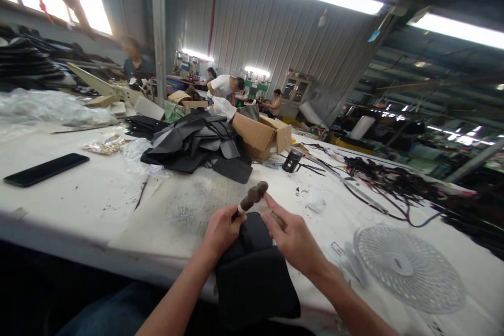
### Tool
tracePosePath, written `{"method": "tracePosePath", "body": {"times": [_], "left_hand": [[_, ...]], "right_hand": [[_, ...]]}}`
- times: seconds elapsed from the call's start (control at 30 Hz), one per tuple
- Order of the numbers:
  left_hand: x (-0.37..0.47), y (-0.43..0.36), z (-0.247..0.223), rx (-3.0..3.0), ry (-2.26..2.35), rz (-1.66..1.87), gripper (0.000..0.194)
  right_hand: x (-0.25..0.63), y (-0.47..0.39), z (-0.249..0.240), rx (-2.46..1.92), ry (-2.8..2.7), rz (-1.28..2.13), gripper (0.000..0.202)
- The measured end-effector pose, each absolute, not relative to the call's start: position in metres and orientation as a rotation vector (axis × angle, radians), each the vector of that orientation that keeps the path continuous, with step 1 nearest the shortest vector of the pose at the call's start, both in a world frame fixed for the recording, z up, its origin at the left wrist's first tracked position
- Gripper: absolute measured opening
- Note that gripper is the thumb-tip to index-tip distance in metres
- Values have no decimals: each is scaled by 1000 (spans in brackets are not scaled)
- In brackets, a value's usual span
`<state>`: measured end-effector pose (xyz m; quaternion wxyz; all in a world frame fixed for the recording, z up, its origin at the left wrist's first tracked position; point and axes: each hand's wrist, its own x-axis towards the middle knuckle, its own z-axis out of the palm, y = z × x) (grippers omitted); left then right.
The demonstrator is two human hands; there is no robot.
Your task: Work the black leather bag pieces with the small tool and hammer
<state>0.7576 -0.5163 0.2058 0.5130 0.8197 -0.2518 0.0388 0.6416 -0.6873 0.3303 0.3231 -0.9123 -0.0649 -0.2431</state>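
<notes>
My right hand is closed round the wooden handle of a hammer, whose dark rounded head sits just in front of my left hand. My left hand is closed too, its fingers pinched by a dark, slim thing with a pale band that the hammer head partly hides; I cannot make out its kind. Beneath both hands lies a black folded leather-like piece, reaching over the near table edge. A pale worn board speckled with small dark bits spreads to the left of it.
Stacked black sheets and an open cardboard box stand beyond. A phone lies left, a black cup ahead, a round fan grille right. Dark straps pile up behind it. Several people work in the background.
</notes>
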Motion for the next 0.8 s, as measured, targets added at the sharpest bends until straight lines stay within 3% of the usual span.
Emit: {"method": "tracePosePath", "body": {"times": [0.07, 0.23, 0.43, 0.53, 0.67, 0.8], "left_hand": [[757, -516, 205, 1995, -624, 119, 15], [759, -517, 202, 1988, -645, 135, 14], [760, -515, 201, 1895, -684, 110, 14], [762, -515, 203, 1849, -708, 96, 15], [763, -517, 206, 1807, -728, 71, 17], [764, -517, 208, 1768, -682, 29, 15]], "right_hand": [[645, -696, 323, -2420, -109, -571, 58], [647, -738, 333, -2527, 37, -915, 58], [661, -788, 260, -3131, 520, -527, 52], [663, -788, 227, -3245, 486, -454, 50], [650, -749, 222, -2986, 26, -828, 34], [637, -697, 223, -2696, -323, -488, 37]]}}
